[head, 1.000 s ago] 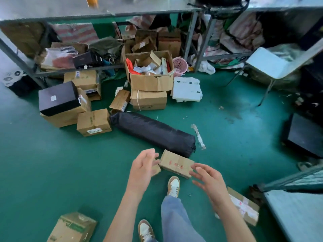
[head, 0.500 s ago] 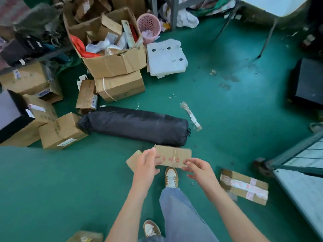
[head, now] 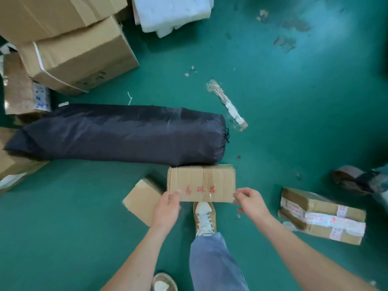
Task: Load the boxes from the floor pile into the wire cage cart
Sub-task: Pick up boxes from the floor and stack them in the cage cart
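A small cardboard box with red writing (head: 201,181) lies on the green floor against a long black bag (head: 117,134). My left hand (head: 167,208) grips its near left corner, thumb on top. At the near right corner my right hand (head: 251,201) pinches the box. Another small plain box (head: 141,198) lies just left of it, partly under my left hand. A taped box with white labels (head: 321,215) lies to the right. The wire cage cart is out of view apart from a blurred caster wheel (head: 352,179) at the right edge.
Stacked larger cartons (head: 77,53) stand at the upper left, with more boxes (head: 23,91) along the left edge. White foam pieces (head: 172,11) lie at the top. A strip of torn tape (head: 227,103) lies on the floor. My front shoe (head: 204,219) stands right below the held box.
I have bent down closer to the floor, so everything looks larger. Both hands have reached the red-lettered box and closed on its near corners.
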A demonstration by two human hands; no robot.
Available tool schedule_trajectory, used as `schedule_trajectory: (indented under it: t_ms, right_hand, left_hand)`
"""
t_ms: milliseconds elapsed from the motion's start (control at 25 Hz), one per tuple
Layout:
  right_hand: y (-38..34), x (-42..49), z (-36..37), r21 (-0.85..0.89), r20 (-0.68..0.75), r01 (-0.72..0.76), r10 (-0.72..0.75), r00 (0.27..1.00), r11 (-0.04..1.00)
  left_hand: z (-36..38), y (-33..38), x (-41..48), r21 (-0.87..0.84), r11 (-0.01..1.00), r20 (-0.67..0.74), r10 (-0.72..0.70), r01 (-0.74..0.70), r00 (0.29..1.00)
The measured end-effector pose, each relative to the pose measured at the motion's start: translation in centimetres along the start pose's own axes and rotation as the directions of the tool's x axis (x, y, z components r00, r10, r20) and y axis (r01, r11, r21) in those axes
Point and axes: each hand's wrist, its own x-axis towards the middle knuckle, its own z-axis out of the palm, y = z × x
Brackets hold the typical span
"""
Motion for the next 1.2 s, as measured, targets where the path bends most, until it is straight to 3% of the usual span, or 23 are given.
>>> schedule_trajectory:
  t_ms: [160, 360, 600, 960, 1120, 1200]
  right_hand:
    - [1.8, 8.5, 2.6, -0.178, -0.026, -0.026, 0.022, 0.999, 0.984]
    - [3.0, 16.5, 5.0, -0.141, -0.197, -0.135, 0.106, 0.975, 0.981]
    - [3.7, 18.1, 5.7, -0.104, -0.11, -0.173, 0.161, 0.981, 0.979]
    - [2.8, 10.3, -0.8, -0.173, -0.047, -0.12, 0.113, 0.992, 0.978]
    - [2.3, 4.4, -4.9, -0.025, -0.062, -0.108, 0.106, 0.992, 0.994]
    - [2.8, 1.8, -6.5, 0.096, -0.076, -0.132, 0.14, 0.987, 0.987]
  left_hand:
    - [1.5, -2.1, 8.0, 0.171, 0.985, -0.028, -0.001, 0.006, 1.0]
    - [2.6, -4.9, 17.2, 0.269, 0.962, -0.071, -0.031, 0.049, 0.997]
    - [2.9, -6.7, 21.7, 0.084, 0.972, 0.058, -0.226, 0.22, 0.973]
    - [0.6, 1.0, 10.8, 0.166, 0.961, 0.06, -0.234, 0.222, 0.97]
    - [0.3, 5.3, 5.3, 0.085, 0.979, -0.044, -0.181, 0.184, 0.982]
    - [0.2, 6.2, 3.9, 0.042, 0.978, -0.027, -0.203, 0.204, 0.979]
